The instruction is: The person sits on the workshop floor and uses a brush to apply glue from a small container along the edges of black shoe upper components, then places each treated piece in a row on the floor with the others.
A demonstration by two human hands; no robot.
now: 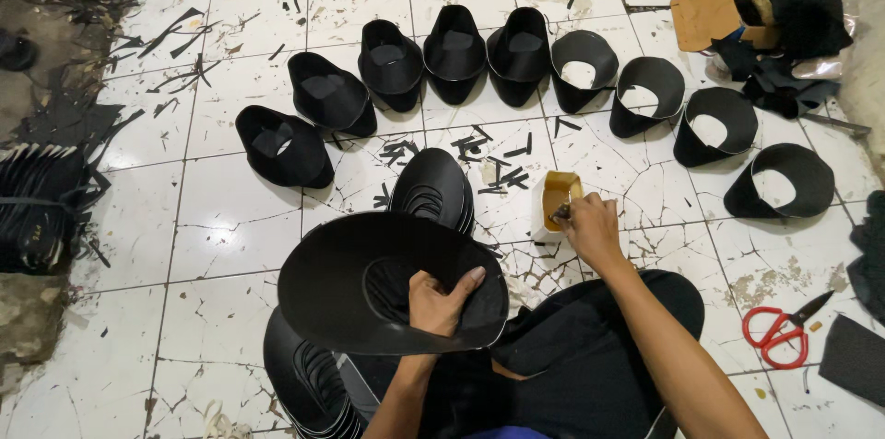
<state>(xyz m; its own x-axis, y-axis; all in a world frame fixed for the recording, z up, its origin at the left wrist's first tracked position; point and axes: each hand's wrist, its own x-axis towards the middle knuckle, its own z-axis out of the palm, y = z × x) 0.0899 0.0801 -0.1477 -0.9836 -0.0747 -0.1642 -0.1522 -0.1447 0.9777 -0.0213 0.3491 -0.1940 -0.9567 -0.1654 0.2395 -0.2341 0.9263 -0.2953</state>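
Left hand [441,302]: lower centre of the frame, clenched on the edge of a large black curved sheet [369,282], thumb on top, fingers underneath.
Black curved sheet: held up over the lap, dished side facing the camera, covering most of the lower centre.
Right hand [590,229]: centre right, closed around a small tool whose tip dips into the glue pot [558,199]; kind of tool too small to tell.
Glue pot: small white container with yellow-brown content, standing on the tiled floor [230,245] just above the right hand.
Stack by the knee: black pieces [433,188] nested together, just above the held sheet, left of the pot.
Second stack: more black pieces [304,384] at the lower left of centre, partly hidden under the held sheet.
Row of curled pieces [516,56]: nine black shapes standing in an arc across the upper half, from centre left to far right.
Scissors [779,333]: red-handled, lying at lower right on the tiles, well apart from both hands.
Offcuts [493,167]: thin black strips scattered between the row and the pot, more at upper left.
Pile at upper right: black material with a brown card piece [705,19].
Bundle at left edge: black stacked pieces [41,204].
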